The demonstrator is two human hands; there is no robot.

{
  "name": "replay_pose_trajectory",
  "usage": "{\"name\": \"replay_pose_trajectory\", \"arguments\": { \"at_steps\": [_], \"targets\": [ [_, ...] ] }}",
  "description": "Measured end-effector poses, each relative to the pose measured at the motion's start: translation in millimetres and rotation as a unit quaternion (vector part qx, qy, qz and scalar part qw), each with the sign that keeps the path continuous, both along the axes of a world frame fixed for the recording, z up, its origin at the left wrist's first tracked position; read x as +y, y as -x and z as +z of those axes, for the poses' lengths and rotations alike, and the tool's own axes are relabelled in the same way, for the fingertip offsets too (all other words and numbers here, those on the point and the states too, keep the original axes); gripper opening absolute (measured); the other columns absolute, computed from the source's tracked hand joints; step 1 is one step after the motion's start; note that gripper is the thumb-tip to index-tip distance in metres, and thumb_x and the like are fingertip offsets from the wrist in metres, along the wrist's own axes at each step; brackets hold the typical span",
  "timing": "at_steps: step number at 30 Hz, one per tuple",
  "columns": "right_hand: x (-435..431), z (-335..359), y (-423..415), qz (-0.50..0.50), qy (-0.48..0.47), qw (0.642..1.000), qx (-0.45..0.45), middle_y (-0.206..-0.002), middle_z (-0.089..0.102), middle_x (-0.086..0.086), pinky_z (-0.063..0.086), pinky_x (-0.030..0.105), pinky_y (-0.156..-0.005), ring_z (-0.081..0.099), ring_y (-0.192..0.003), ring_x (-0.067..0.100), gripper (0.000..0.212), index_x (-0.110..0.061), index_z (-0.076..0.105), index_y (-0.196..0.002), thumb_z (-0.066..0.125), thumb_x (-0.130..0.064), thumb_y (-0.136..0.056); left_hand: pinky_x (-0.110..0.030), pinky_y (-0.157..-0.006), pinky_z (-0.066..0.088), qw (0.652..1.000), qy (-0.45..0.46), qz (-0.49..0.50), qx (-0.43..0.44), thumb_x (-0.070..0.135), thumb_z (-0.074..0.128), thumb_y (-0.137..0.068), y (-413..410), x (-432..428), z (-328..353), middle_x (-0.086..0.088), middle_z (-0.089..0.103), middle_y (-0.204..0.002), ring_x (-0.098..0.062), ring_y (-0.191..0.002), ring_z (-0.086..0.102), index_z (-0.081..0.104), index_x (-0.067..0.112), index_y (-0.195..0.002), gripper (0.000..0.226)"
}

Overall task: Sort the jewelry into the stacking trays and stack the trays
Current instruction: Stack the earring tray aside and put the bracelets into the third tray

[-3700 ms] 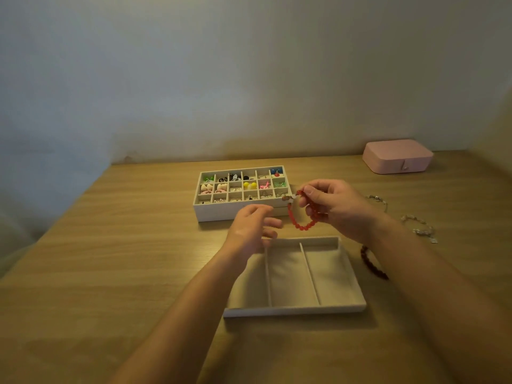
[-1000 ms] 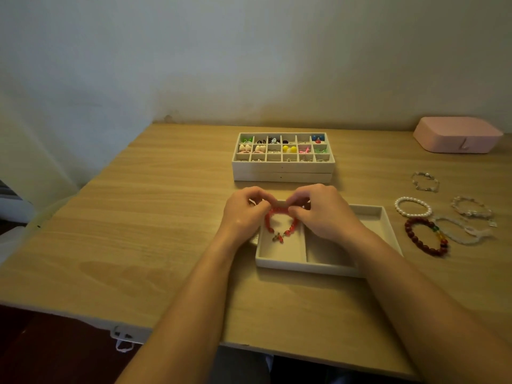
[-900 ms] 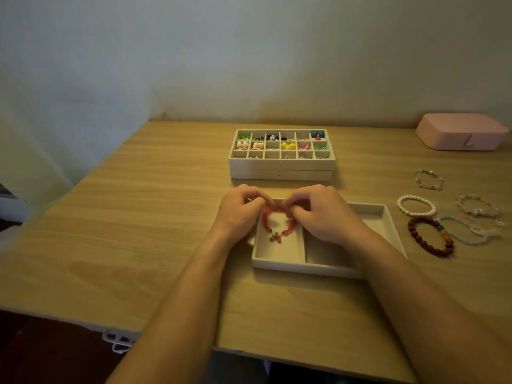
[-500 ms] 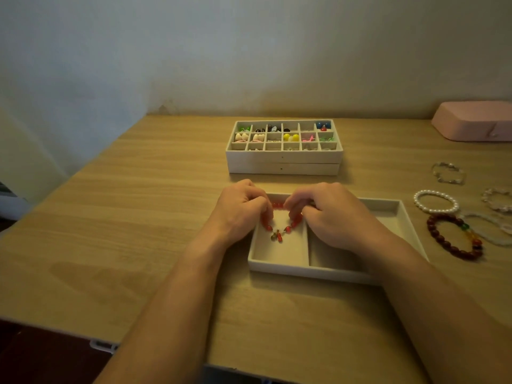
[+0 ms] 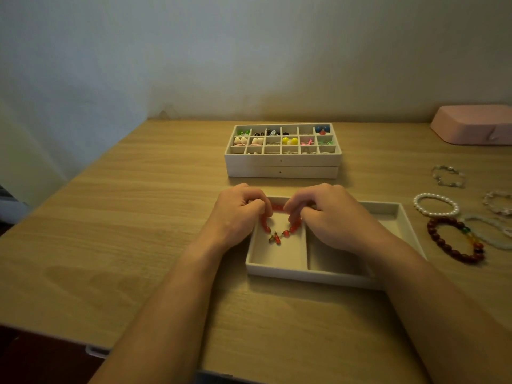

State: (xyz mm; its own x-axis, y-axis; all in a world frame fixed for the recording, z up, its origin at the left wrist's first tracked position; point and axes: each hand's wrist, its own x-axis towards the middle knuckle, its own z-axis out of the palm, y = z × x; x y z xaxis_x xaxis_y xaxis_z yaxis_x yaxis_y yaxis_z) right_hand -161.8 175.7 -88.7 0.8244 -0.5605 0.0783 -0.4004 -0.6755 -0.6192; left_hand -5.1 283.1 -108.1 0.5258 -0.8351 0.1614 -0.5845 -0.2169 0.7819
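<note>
A white tray with long compartments (image 5: 310, 274) lies on the wooden table in front of me. A red bead bracelet (image 5: 288, 232) with a small charm lies in its left compartment. My left hand (image 5: 238, 214) pinches the bracelet's left side and my right hand (image 5: 329, 217) pinches its right side, both with curled fingers over the tray's far end. Behind them stand two stacked white trays (image 5: 282, 164); the top one has many small cells holding colourful earrings.
To the right of the tray lie a dark red bead bracelet (image 5: 454, 242), a pearl bracelet (image 5: 436, 205) and several clear or silvery bracelets (image 5: 448, 177). A pink jewelry box (image 5: 473, 124) sits at the back right. The table's near edge runs along the bottom left.
My hands have carried the red bracelet from mid-air down into the tray's left compartment and lowered it onto the floor. The view has drifted left and closer.
</note>
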Motion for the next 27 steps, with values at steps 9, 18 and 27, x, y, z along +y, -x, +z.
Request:
{"name": "replay_pose_trajectory", "arguments": {
  "at_steps": [9, 18, 27],
  "targets": [
    [-9, 8, 8, -0.074, -0.006, 0.991, -0.109, -0.087, 0.071, -0.011, 0.054, 0.024, -0.074, 0.065, -0.085, 0.004, 0.026, -0.024, 0.074, -0.104, 0.053, -0.010, -0.098, -0.022, -0.076, 0.049, 0.995, 0.093, 0.010, 0.026, 0.025, 0.049, -0.083, 12, -3, 4, 0.008, 0.065, -0.092, -0.001, -0.090, 0.058, 0.069, 0.028, -0.082, 0.020],
    [-50, 31, 66, -0.131, -0.083, 0.986, -0.060, -0.106, 0.070, -0.004, 0.054, 0.029, -0.082, 0.064, -0.094, 0.008, 0.019, -0.025, 0.072, -0.112, 0.062, -0.017, -0.097, -0.033, -0.075, 0.051, 0.983, 0.143, -0.082, -0.076, 0.016, 0.057, -0.090, 84, -41, 43, 0.009, 0.063, -0.091, -0.010, -0.084, 0.057, 0.066, 0.029, -0.089, 0.016],
    [-104, 26, 142, -0.215, -0.041, 0.974, 0.055, -0.097, 0.073, -0.003, 0.060, 0.035, -0.084, 0.068, -0.088, 0.009, 0.012, -0.025, 0.073, -0.095, 0.077, -0.016, -0.088, -0.034, -0.079, 0.052, 0.987, 0.090, -0.114, -0.075, 0.017, 0.057, -0.093, 163, -119, 53, 0.007, 0.064, -0.094, -0.009, -0.086, 0.058, 0.070, 0.022, -0.103, 0.017]
  ]
}}
